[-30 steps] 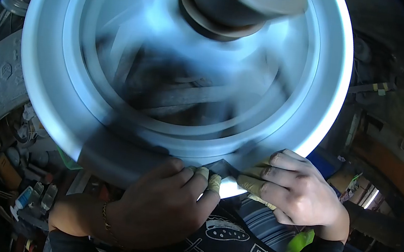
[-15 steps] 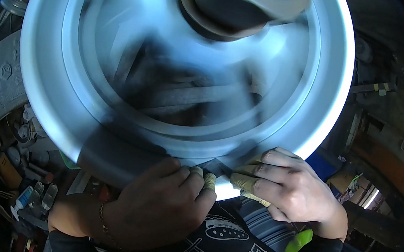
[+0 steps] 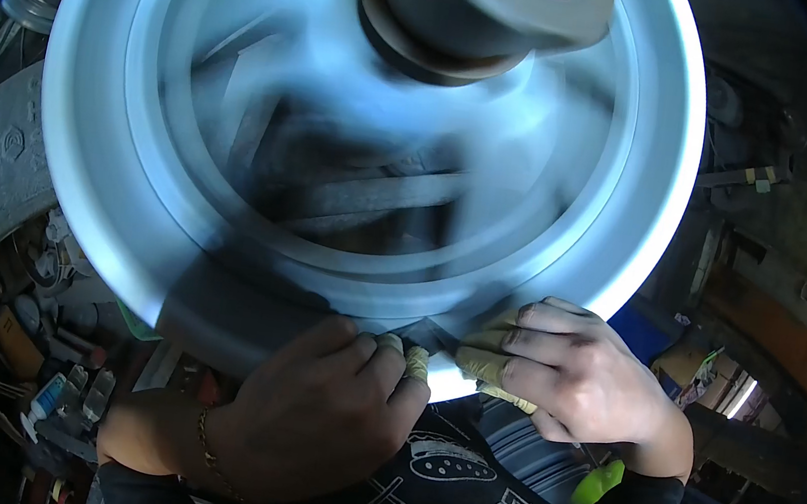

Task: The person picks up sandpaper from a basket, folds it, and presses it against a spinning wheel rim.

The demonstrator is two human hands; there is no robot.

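Note:
A large pale wheel [image 3: 88,113], its middle blurred by spinning, fills the upper view. A dark grey hub piece [image 3: 453,16] stands over its centre. At the wheel's near rim, my left hand [image 3: 336,395] and my right hand [image 3: 570,373] face each other with fingers bent. Between them they pinch a small dark sheet [image 3: 428,336] against the rim; its lower part is hidden by the fingers. Yellowish tape wraps several fingertips. My left hand wears a bracelet at the wrist and shades the rim.
An embossed grey metal plate [image 3: 8,153] lies at the left. Below it are small bottles [image 3: 48,395] and mixed clutter. Stacked grey discs [image 3: 520,448] and a bright green object [image 3: 596,485] sit beneath my right hand. An orange-brown panel [image 3: 765,342] is at the right.
Both hands have shifted slightly left along the near rim, the right hand more visibly. The blurred pattern inside the wheel has changed.

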